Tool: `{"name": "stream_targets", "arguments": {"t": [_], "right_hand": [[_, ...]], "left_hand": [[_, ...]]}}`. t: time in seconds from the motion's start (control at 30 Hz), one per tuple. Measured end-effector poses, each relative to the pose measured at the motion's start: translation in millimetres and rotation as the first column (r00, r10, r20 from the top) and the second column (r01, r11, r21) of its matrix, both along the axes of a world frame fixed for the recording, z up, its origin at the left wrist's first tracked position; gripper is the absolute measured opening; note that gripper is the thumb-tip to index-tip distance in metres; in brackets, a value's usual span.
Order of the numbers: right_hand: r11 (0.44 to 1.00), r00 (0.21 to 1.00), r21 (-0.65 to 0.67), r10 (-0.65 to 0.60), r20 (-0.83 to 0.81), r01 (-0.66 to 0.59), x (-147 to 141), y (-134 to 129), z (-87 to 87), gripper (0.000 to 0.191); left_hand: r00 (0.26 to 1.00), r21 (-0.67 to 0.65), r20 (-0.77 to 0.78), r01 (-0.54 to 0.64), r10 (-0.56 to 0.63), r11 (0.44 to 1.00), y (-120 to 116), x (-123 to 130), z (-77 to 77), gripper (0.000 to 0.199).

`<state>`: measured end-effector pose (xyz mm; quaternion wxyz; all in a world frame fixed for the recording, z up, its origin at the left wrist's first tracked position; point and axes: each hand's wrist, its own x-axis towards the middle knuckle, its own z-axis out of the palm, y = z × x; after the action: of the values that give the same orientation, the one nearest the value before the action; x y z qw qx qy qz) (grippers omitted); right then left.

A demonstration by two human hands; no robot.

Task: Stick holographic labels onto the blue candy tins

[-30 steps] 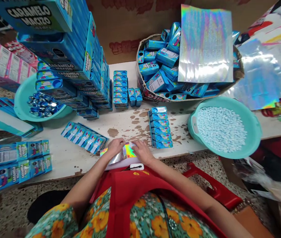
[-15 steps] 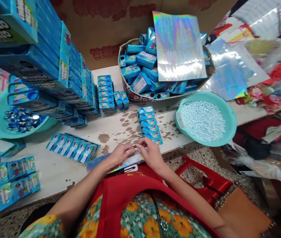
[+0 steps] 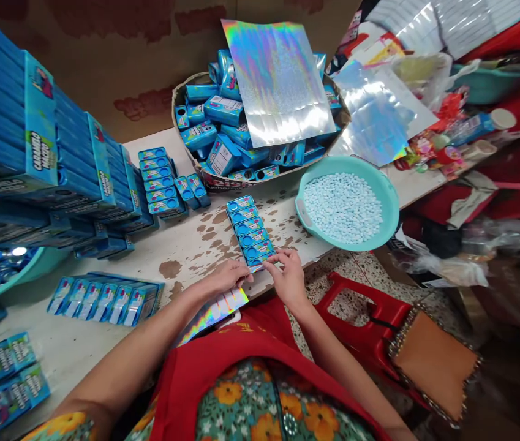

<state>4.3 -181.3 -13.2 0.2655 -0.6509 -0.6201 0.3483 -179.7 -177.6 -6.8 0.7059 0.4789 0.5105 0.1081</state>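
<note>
Between my left hand and my right hand, the fingertips pinch a small shiny strip, one end in each. The strip lies at the near end of a row of small blue candy boxes, which have round recesses in their tops. Whether it touches the nearest box, I cannot tell. A rainbow-sheen holographic sheet lies at the table's front edge, partly under my left wrist.
Stacked blue cartons tower at the left. A cardboard box full of blue boxes, with another holographic sheet on top, stands behind. A turquoise basin of pale candies sits right, above a red stool.
My hands have moved from over the holographic sheet up to the near end of the box row, the strip now stretched between them. The camera view has shifted right.
</note>
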Motion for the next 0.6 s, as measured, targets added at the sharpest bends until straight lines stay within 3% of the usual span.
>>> {"name": "stream_targets", "arguments": {"t": [0.13,0.27,0.47,0.6], "right_hand": [[0.998,0.996,0.046,0.031,0.084,-0.035,1,10,-14.9,0.009],[0.998,0.997,0.058,-0.009,0.083,0.005,-2,10,-25.3,0.008],[0.995,0.996,0.045,-0.094,0.011,0.093,-3,6,-29.8,0.024],[0.994,0.995,0.045,-0.094,-0.022,0.095,1,8,-31.7,0.021]], "left_hand": [[0.994,0.036,-0.107,0.026,-0.022,0.999,6,6,-10.9,0.032],[0.990,0.042,-0.133,0.046,-0.041,0.998,9,6,-19.9,0.035],[0.932,0.172,-0.320,0.232,-0.168,0.958,8,15,-47.0,0.029],[0.870,0.168,-0.455,0.292,-0.189,0.941,16,22,-42.2,0.027]]}}
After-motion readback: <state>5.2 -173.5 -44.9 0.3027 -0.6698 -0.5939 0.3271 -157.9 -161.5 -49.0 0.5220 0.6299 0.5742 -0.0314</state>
